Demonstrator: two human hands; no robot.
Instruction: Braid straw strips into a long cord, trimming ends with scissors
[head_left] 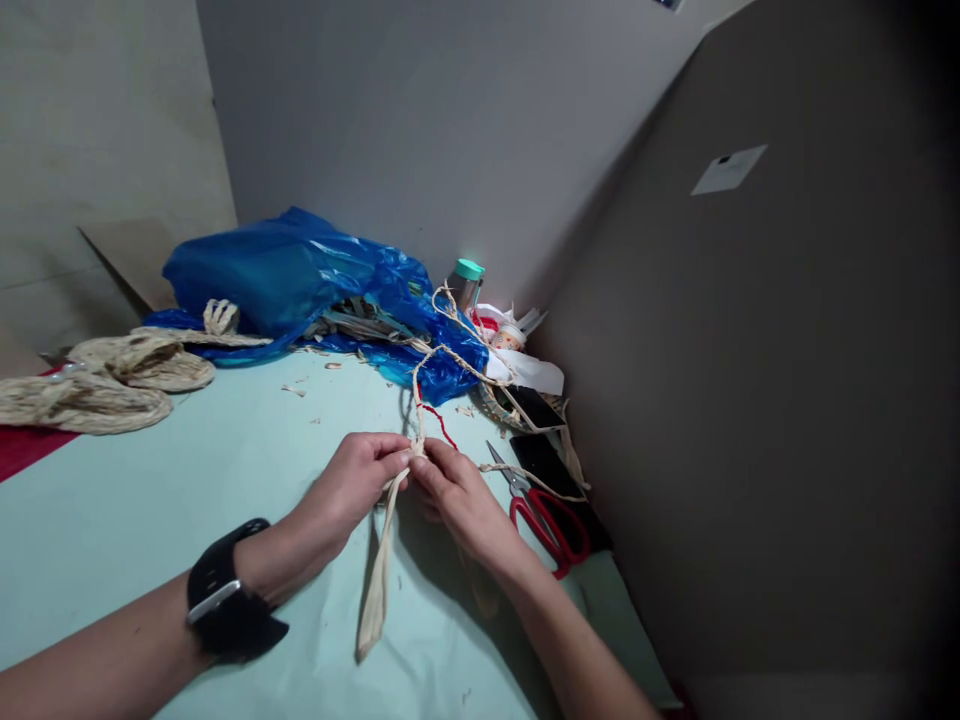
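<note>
Both hands meet over the pale green table at a braided cord (418,390) of pale dried plant fibre. My left hand (367,475) pinches it between thumb and fingers. From the other side my right hand (454,490) grips the same spot, its thumb against the left fingertips. A flat loose strip (381,590) of the fibre hangs down toward me from between the fingers. Beyond the hands the cord rises and bends right toward the blue bag. A red string (441,422) lies just behind the right hand. The exact crossing of strands is hidden by the fingers.
Red-handled scissors (551,530) lie right of my right hand, beside a dark phone (536,460). A blue plastic bag (292,270) with dried fibre fills the back. A bottle (465,285) stands behind. Woven slippers (97,395) lie at left. A grey partition (750,400) bounds the right.
</note>
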